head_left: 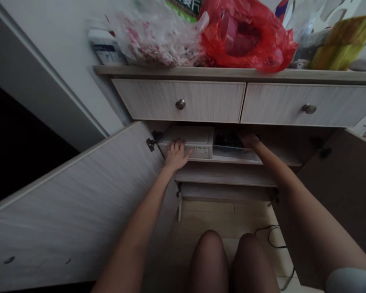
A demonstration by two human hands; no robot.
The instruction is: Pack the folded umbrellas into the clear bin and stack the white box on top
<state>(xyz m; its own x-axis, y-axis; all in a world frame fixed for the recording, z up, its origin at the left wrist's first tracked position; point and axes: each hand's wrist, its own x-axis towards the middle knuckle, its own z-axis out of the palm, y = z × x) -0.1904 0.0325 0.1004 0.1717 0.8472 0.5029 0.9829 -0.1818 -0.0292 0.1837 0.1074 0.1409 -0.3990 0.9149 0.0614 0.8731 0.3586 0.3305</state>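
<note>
Inside the open cabinet, a white box (pixel 201 140) with a small label sits at the left of the upper shelf. My left hand (pixel 177 154) rests on its front top edge, fingers spread. Beside it on the right stands a clear-fronted bin (pixel 236 152) with dark contents (pixel 228 138). My right hand (pixel 249 139) reaches over the bin's right part. Its fingers are lost in shadow, so what they touch or hold is hidden.
Cabinet doors stand open at left (pixel 88 195) and right (pixel 341 195). Two closed drawers (pixel 213 101) are above. The top holds a red plastic bag (pixel 250 36), a clear bag (pixel 158 40) and a white bottle (pixel 105 47). A cable (pixel 273 240) lies on the floor.
</note>
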